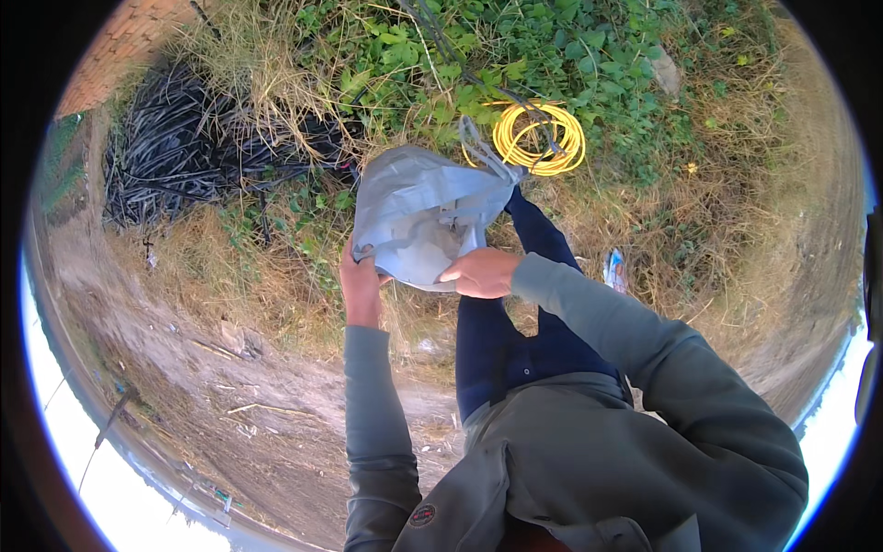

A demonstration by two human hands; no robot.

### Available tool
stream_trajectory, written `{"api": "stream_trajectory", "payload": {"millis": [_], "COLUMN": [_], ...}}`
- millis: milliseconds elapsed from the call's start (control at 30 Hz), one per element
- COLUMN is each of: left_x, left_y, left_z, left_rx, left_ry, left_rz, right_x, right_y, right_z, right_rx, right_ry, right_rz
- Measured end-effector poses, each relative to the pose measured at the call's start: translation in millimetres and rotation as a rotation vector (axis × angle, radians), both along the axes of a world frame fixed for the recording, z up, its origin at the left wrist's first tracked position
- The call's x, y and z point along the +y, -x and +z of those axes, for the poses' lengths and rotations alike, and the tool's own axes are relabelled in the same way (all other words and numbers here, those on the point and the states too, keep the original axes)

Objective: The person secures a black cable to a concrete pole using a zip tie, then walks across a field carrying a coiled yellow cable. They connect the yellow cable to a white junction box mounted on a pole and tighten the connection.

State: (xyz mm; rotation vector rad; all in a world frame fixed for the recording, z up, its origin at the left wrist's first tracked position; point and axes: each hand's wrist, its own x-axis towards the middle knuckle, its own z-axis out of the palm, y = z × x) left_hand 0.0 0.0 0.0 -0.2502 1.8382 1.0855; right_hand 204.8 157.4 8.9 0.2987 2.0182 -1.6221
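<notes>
A light grey plastic bag (409, 189) with loops of strap at its upper right is held open in front of my legs, showing a pale, crumpled inside. My left hand (361, 281) grips the lower left of the bag's rim. My right hand (478, 271) pinches the lower right edge, its fingertips partly over the bag. What lies at the bottom of the bag is too indistinct to name.
A coiled yellow hose (570, 138) lies on weeds beyond the bag. A pile of black strips (184, 147) is at upper left, below a brick structure (106, 55). A small crumpled wrapper (614, 269) lies right of my legs, among dry grass.
</notes>
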Motion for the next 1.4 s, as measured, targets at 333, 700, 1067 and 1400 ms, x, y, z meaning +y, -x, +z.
{"api": "stream_trajectory", "payload": {"millis": [333, 700, 1067, 1400], "left_x": [0.2, -30.6, -99.9, -108.9], "left_y": [-85.2, -80.1, -75.5, -98.6], "left_z": [121.9, 85.5, -165.7, -184.9], "left_rx": [-0.072, 0.030, 0.267, 0.064], "left_ry": [-0.242, 0.042, 0.419, 0.579], "left_rz": [-0.129, -0.267, -0.663, -1.007], "right_x": [-50.3, -58.9, 164.2, 261.3], "right_y": [22.2, -0.2, -166.6, -115.5], "right_z": [-34.4, -44.2, -204.7, -370.1], "right_rx": [-0.113, -0.003, -0.401, -0.619], "right_ry": [-0.509, -0.424, -0.749, -0.862], "right_rz": [0.436, 0.234, -0.441, -0.710]}}
